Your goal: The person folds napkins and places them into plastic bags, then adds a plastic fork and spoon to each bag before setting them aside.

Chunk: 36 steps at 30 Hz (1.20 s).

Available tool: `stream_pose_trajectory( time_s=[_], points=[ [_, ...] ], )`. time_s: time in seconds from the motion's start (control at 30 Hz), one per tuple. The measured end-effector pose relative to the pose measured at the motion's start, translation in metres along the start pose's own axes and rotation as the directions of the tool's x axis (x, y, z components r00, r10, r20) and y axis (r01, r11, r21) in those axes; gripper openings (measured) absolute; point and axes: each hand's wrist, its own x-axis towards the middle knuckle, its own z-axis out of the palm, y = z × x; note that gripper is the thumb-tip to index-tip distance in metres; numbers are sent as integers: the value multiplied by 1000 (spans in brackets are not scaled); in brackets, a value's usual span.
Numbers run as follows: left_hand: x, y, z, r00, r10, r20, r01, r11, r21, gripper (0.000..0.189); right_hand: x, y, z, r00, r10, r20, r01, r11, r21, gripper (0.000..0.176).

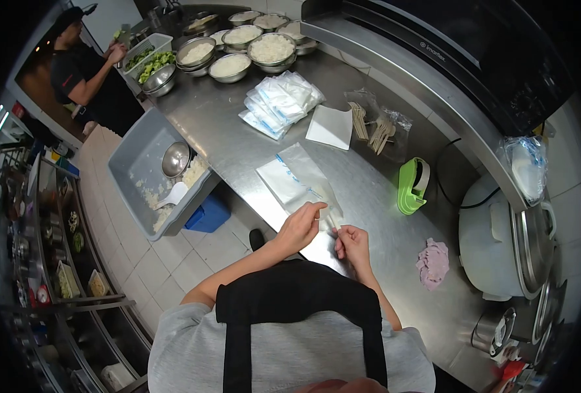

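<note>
Just in front of my chest, both hands are at the near end of a clear plastic packet (297, 173) with blue print and something white inside. My left hand (298, 227) pinches its near edge between thumb and fingers. Close beside it, my right hand (353, 245) has its fingertips closed at the same narrow end, where a thin pale strip shows between the hands. The packet's far part lies over the steel table (382, 242). Beyond it are a pile of similar packets (281, 101), a stack of white napkins (330, 128) and wooden cutlery (383, 133) in clear bags.
A lime-green plastic holder (412, 187) and a pink cloth (432, 264) lie to the right, near a large pot (500, 239). Left, a grey tub (123, 167) holds a bowl, scoop and rice. Several rice bowls (271, 49) stand behind. A co-worker (87, 72) handles greens.
</note>
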Motion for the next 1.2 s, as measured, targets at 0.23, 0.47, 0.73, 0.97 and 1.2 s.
stream_pose_trajectory(
  time_s=[0.23, 0.47, 0.73, 0.97, 1.2],
  points=[
    [-10, 2, -11, 986, -101, -131, 84, 988, -128, 32, -18, 0, -8, 997, 37, -69, -34, 999, 39, 21],
    [-16, 4, 6, 991, 116, 61, -111, 991, -74, 29, -1, 3, 1, 996, 61, 57, -70, 983, 168, 19],
    [14, 10, -15, 938, 312, 149, -297, 948, -115, 37, 21, -7, -12, 993, 33, 111, -33, 999, 1, 22],
    [100, -94, 0, 639, -20, 769, -131, 982, 135, 27, 22, 1, -12, 995, 62, 83, -63, 998, 14, 18],
    [120, -112, 7, 507, 64, 859, 129, 980, -149, 12, 42, -11, -10, 988, -25, 150, 47, 988, -144, 17]
  ],
)
